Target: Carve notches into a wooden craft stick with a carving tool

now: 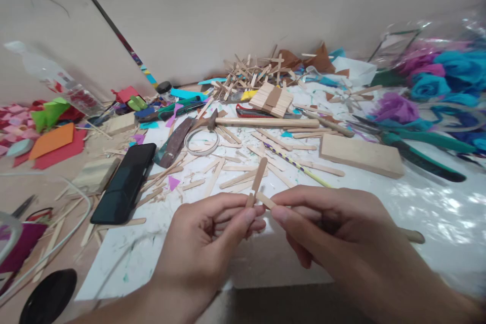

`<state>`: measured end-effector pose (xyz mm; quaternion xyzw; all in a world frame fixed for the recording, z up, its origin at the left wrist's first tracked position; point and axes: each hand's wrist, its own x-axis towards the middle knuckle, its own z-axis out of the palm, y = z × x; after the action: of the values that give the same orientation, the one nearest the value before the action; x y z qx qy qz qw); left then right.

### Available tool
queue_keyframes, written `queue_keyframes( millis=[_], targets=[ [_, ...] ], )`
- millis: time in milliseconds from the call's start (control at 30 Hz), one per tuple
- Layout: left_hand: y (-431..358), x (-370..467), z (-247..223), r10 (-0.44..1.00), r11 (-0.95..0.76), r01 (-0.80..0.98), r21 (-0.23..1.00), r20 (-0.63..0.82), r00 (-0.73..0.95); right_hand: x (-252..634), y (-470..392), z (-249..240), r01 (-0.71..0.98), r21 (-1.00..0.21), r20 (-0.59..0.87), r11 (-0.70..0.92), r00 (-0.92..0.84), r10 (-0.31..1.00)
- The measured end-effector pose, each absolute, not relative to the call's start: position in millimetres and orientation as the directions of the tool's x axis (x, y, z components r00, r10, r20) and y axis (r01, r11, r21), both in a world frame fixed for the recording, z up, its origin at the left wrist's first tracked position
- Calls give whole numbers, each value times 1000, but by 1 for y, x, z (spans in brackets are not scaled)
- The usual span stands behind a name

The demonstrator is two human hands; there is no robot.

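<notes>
Between the thumb and fingers of my left hand (216,235) is a wooden craft stick (259,173), its rounded end pointing up and away. My right hand (334,233) pinches another, paler wooden stick (267,200), whose tip meets or nearly meets the first one near my left fingertips. Whether the two are joined I cannot tell. Just beyond my hands, loose craft sticks (243,178) and a yellow pencil with a patterned end (298,166) lie on white paper. A hammer (266,122) rests farther back, beside a roll of tape (201,140).
A black phone (124,185) lies on the left. Farther back are a bundle of sticks (271,99), a red cutter knife (250,112) and a stick heap (250,76). A wooden block (360,154), green-handled pliers (421,154) and paper flowers (433,83) occupy the right. A bottle (56,78) leans back left.
</notes>
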<state>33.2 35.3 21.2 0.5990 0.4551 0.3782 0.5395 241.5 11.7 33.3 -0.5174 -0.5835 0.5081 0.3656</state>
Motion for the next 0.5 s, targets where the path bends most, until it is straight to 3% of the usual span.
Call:
queue_keyframes(
  millis=[500],
  targets=[
    [33, 29, 21, 948, -73, 269, 960, -17, 318, 238, 13, 37, 366, -918, 90, 154, -185, 979]
  ],
)
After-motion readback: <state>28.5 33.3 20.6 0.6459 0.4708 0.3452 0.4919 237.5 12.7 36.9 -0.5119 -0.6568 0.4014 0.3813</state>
